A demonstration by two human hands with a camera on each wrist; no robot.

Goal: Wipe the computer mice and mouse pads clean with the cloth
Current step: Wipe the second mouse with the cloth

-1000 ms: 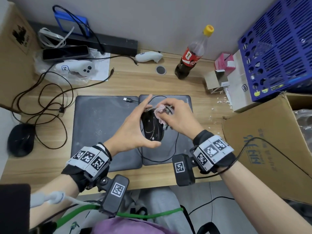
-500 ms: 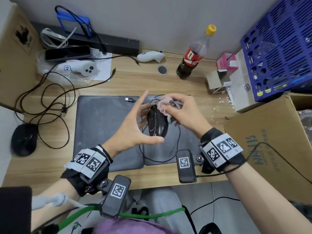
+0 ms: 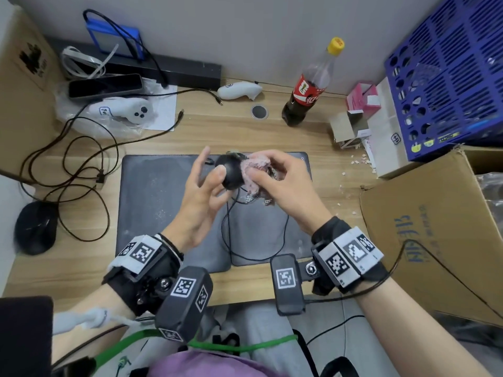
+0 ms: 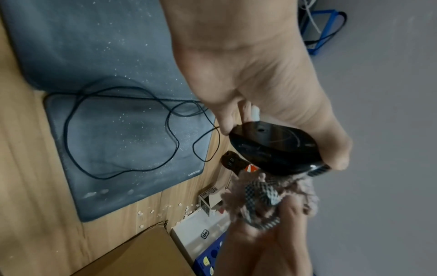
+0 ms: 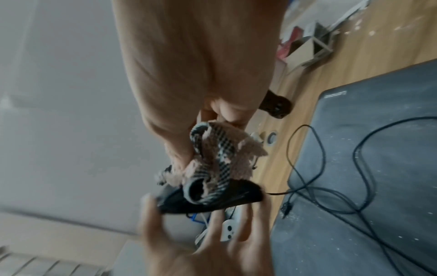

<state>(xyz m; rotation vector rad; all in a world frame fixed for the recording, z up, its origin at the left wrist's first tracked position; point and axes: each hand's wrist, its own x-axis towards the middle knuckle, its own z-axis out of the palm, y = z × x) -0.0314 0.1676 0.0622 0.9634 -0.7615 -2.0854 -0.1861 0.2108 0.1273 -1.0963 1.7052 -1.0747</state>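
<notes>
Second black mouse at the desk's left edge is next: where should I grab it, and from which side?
Judging from the head view: take the second mouse across its two long flanks, coming straight down from above. It lies flat, domed back up, long axis running away from you; cable loops lie on its right.

My head camera looks down on the wooden desk (image 3: 245, 131). Each wrist camera looks close along my palm. All three views share the black glossy corded mouse (image 3: 231, 172) (image 4: 274, 147) (image 5: 212, 198).
</notes>
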